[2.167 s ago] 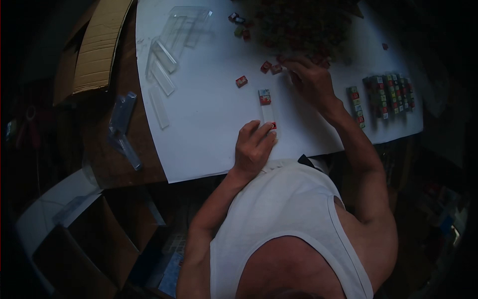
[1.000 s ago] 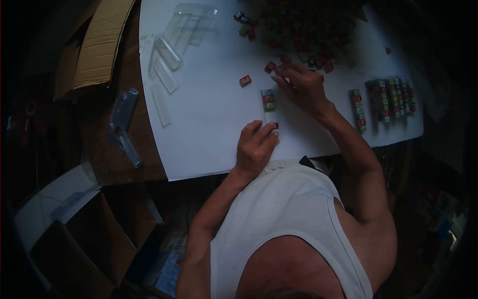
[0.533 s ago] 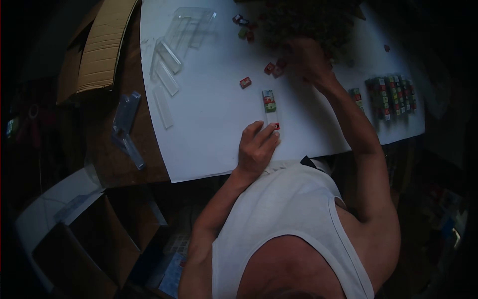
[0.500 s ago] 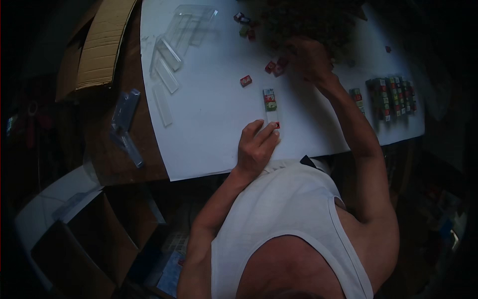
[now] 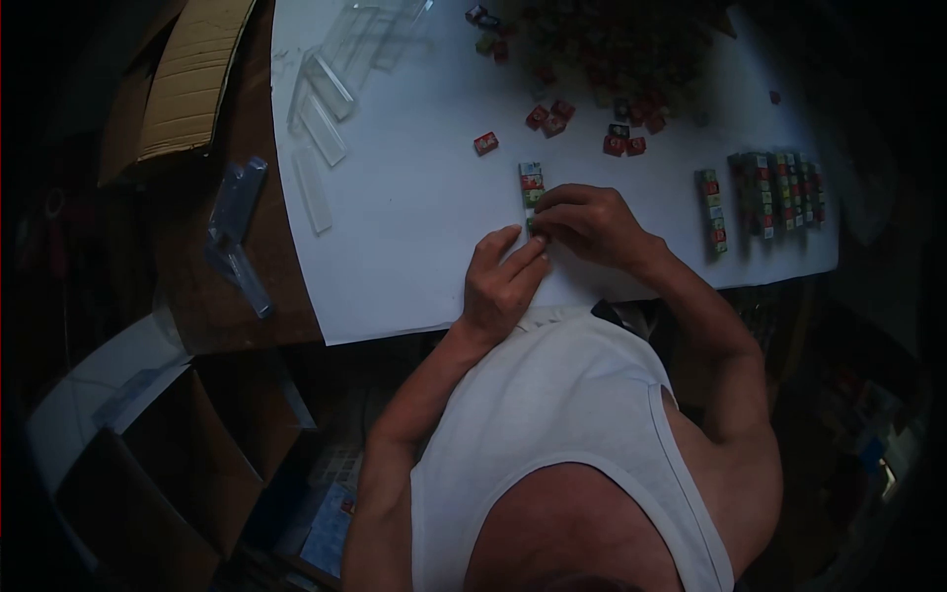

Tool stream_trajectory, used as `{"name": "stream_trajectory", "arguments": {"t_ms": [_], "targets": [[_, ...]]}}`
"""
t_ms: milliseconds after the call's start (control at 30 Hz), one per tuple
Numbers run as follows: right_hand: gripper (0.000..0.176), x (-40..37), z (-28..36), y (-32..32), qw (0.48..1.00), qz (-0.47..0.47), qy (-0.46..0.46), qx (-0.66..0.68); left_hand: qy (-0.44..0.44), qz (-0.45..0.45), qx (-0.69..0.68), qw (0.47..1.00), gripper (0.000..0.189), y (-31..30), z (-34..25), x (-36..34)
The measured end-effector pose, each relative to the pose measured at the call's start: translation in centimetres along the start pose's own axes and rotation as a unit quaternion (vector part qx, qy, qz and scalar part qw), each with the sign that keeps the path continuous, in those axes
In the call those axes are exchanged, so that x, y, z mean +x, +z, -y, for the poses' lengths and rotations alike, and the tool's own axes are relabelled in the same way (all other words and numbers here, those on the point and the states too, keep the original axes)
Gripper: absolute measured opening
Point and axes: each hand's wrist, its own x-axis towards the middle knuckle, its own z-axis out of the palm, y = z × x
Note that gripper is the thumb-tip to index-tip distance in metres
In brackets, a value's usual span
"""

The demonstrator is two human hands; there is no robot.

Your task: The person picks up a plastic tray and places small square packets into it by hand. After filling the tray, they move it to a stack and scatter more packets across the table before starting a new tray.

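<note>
A narrow clear plastic tray stands upright to me on the white sheet, with a row of small red, green and white boxes in its far part. My left hand grips the tray's near end, fingers bent around it; the tray there is mostly hidden. My right hand is closed in a pinch over the tray's middle, its fingertips close to the left ones. A bit of a small green box shows at those fingertips; the rest is covered.
A loose red box lies beyond the tray, and a dark heap of boxes is at the back. Filled rows stand at right. Clear trays lie at left, near a cardboard box.
My right hand has come from the heap at the back to the tray by my left hand. Several red boxes now show in front of the heap. My left hand stays at the tray.
</note>
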Motion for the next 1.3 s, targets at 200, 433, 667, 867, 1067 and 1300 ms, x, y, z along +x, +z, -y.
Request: {"name": "stream_trajectory", "arguments": {"t_ms": [200, 433, 667, 867, 1067, 1300], "targets": [[0.020, 3.5, -4.3, -1.4, 0.981, -0.127, 0.028, -0.141, -0.022, 0.004, -0.019, 1.000, 0.020, 0.1, -0.2, 0.0], [0.015, 3.7, -5.3, -1.8, 0.988, -0.108, 0.070, -0.088, -0.027, -0.002, -0.017, 0.999, 0.020, 0.2, -0.1, -0.1], [0.017, 0.6, -1.3, -0.9, 0.996, -0.061, 0.057, 0.012, -0.027, -0.001, -0.015, 1.000, 0.021, 0.0, -0.2, 0.3], [0.012, -0.4, -1.3, -0.7, 0.988, -0.080, 0.133, 0.012, -0.022, -0.014, -0.016, 1.000, 0.015, 0.2, -0.2, 0.3], [0.007, -0.3, -1.9, -2.1, 0.980, -0.070, 0.180, -0.038, -0.031, -0.001, -0.018, 0.999, 0.020, 0.2, -0.2, 0.1], [0.016, 2.8, -6.2, -4.2, 0.943, -0.194, 0.159, -0.217, -0.028, 0.000, -0.013, 1.000, 0.020, 0.2, -0.2, 0.1]]}}
